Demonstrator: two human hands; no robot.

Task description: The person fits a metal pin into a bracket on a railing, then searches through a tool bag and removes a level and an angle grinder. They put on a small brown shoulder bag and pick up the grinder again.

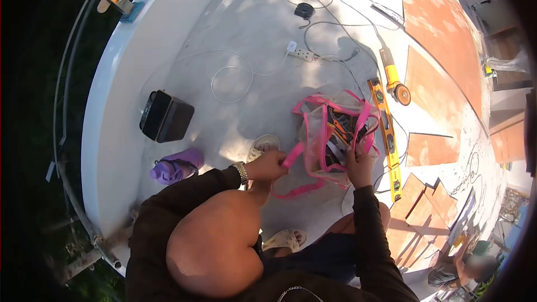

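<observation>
Both curl closed: left hand (267, 165) on pink strap (292, 155), right hand (358, 166) apparently on the bag's rim (324, 140), open floor (221, 120) leftward.

Single head cam, worn on person's head, is aimed fwd & down; wide-angle, w/ edges curved & dark. Bent knee (215, 240) is seen v. close at btm. L hand (267, 166), R hand (359, 165) & bag (316, 140) are viewed from above, approx. mid-frame. Grinder (391, 72) is shown farther fwd, to R; pwr strip (304, 54) likewise fwd, nr top.

Dark long sleeves (372, 235), gold-toned wristwatch (240, 172), silver chain (299, 289), dark shorts (319, 256), pale clogs (284, 239).
</observation>
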